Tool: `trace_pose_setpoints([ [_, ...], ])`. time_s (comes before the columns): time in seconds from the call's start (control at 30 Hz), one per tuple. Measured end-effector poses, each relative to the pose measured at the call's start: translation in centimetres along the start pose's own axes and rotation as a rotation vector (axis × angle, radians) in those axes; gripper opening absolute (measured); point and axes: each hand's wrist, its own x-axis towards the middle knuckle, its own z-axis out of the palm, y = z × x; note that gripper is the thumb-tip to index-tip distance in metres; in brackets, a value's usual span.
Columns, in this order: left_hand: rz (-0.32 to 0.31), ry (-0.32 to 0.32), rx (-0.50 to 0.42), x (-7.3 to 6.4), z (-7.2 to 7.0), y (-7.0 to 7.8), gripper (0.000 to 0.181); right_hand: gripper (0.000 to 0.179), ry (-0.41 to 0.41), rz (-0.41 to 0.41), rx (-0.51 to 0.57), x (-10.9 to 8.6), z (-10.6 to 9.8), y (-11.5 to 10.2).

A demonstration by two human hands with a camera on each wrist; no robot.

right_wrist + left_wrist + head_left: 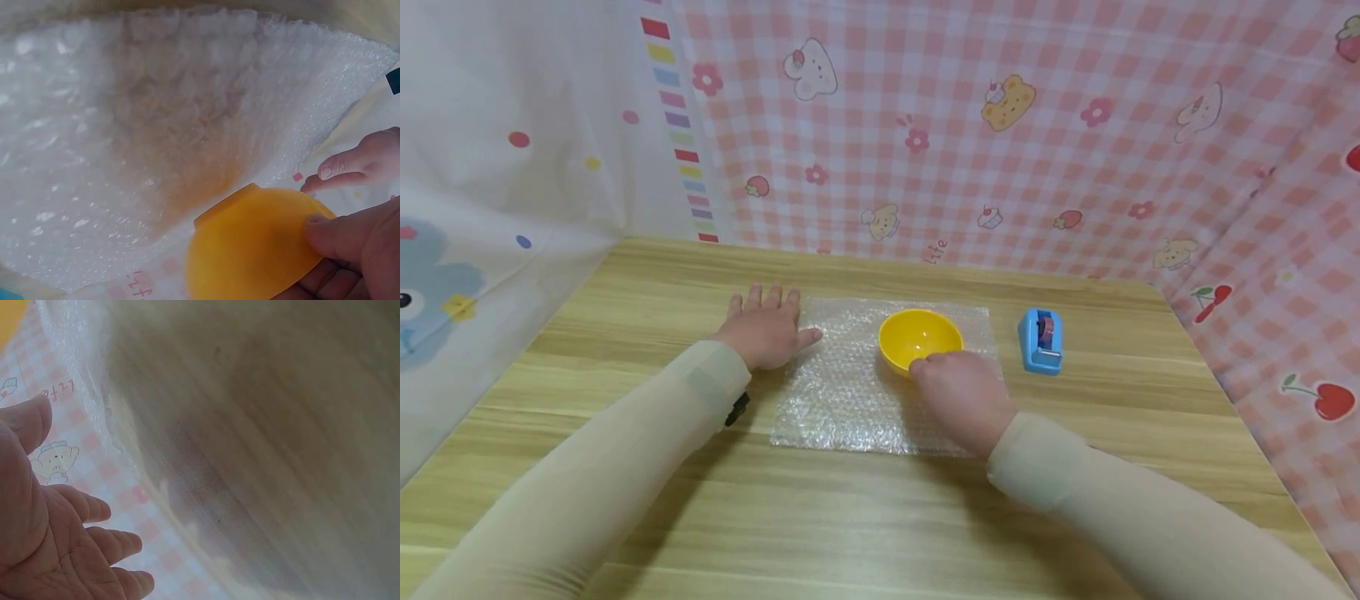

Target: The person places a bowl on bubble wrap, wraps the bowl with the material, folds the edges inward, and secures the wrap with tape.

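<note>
A yellow bowl [919,333] is held by its near rim in my right hand [967,398]. In the right wrist view the thumb presses the outside of the bowl [250,244], and its base is tilted into sight, apart from the wrap. Beneath it a sheet of bubble wrap [842,400] lies flat on the table. My left hand [765,332] is at the sheet's left edge, fingers spread and straight, the thumb reaching over that edge. The left wrist view shows this hand [62,544] with nothing in its fingers.
A blue tape dispenser [1041,342] with a roll of tape stands right of the bubble wrap. The wooden table [820,517] is bounded at the back by a pink checked curtain [880,125], with further hangings at both sides.
</note>
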Motion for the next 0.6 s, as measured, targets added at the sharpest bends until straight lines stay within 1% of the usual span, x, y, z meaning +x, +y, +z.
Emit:
trace_pose_setpoints([
  [0.2,-0.005,-0.008,0.004,0.3,0.1,-0.1,0.090,0.009,0.001,-0.036,-0.015,0.4,0.2,-0.5],
  [0.43,-0.017,-0.023,0.015,0.3,0.0,0.1,0.090,0.010,0.009,-0.068,-0.038,0.7,0.3,-1.0],
  [0.6,-0.010,-0.029,0.049,0.5,0.1,0.1,0.089,0.006,0.052,-0.087,-0.043,1.0,0.5,-1.3],
])
